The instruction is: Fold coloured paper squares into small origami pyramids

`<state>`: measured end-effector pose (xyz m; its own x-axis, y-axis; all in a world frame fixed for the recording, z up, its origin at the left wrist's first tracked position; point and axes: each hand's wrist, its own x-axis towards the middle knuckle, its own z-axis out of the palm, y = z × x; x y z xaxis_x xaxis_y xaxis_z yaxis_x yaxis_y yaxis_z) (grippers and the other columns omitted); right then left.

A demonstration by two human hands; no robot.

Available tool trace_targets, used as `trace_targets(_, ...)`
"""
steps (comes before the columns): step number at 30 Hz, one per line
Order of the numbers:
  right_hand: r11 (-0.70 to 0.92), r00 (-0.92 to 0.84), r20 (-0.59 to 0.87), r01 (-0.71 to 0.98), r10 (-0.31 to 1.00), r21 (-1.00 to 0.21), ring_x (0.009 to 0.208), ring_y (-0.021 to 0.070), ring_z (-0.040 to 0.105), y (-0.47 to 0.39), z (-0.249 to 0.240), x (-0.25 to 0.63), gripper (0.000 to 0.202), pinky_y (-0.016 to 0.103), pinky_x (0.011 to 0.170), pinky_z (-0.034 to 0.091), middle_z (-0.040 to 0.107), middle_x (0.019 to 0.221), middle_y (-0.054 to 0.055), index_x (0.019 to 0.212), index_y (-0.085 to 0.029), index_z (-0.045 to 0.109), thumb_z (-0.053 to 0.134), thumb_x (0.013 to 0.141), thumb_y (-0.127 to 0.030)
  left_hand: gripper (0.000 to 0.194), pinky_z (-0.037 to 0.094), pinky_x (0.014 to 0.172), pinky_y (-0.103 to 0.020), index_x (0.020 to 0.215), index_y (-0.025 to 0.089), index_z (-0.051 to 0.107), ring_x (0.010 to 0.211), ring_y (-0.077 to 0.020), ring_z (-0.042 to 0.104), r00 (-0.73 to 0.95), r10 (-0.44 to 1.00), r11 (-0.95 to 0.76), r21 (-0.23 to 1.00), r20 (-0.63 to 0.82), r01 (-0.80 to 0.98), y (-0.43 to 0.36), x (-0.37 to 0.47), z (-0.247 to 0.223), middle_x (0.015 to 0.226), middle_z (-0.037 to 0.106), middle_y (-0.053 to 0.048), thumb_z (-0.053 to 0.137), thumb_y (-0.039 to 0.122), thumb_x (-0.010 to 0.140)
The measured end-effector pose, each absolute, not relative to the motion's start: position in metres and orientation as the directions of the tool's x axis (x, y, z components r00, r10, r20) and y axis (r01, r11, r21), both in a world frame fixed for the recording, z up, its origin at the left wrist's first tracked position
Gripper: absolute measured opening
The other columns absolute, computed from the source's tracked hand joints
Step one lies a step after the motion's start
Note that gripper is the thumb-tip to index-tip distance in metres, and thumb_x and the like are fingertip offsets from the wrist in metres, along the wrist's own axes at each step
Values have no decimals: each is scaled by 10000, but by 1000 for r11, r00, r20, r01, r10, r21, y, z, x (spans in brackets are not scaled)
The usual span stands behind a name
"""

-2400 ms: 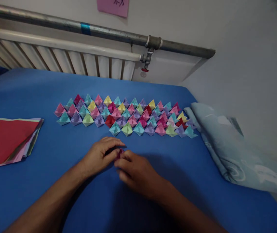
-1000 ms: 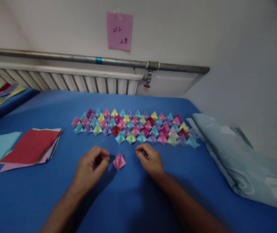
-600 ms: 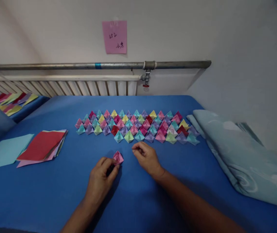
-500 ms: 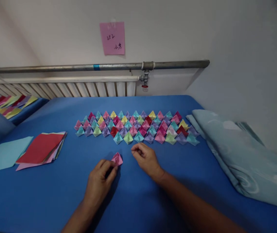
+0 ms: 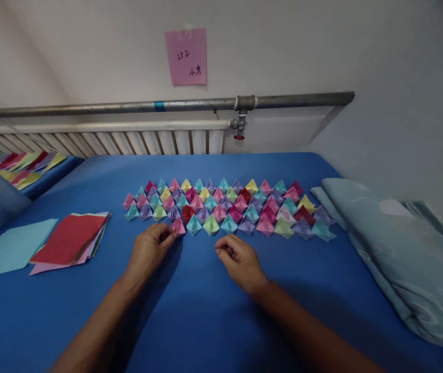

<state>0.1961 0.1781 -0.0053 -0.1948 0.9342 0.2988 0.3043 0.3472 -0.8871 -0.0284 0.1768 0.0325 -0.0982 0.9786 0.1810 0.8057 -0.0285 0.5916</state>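
Note:
A small pink folded paper boat [image 5: 179, 226] is pinched by its left end between the thumb and fingers of my left hand [image 5: 149, 247]. It stands at the left end of the front row, beside a turquoise paper boat [image 5: 194, 225]. Behind it, several rows of folded paper boats [image 5: 219, 212] in many colours stand close together on the blue surface. My right hand [image 5: 242, 260] rests just in front of that row with its fingers curled together; whether anything is inside them is hidden.
Left of my hands lie a stack of coloured paper sheets [image 5: 69, 238] with red on top and a light blue sheet [image 5: 11, 248]. A folded grey-green blanket [image 5: 392, 259] lies on the right. At the back are a radiator [image 5: 147, 141] and a pipe with a valve [image 5: 240, 122].
My left hand has carried the pink paper boat forward and left, from the open blue surface to the front row's left end. My right hand stays curled in nearly the same place.

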Motion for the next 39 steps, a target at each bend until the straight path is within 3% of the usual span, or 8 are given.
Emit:
trace_targets(35,410,-272,323,383,907,-828,617,109,490,178,-9,194,152,215,569,371,513,684,-28,744,-202,580,494,761,-79,181,390,622,-266,767,198,635,646,-159,553,-103,976,-24,564,192,825,194,-25,21,725,621,-9,538,338,827)
trace_targets(39,414,-274,326,383,905,-826,613,105,489,178,-10,194,151,211,572,367,515,684,-27,741,-198,577,496,758,-72,198,424,642,-267,858,201,647,675,-163,578,-116,973,-23,585,199,811,191,-29,22,752,640,-5,549,367,813)
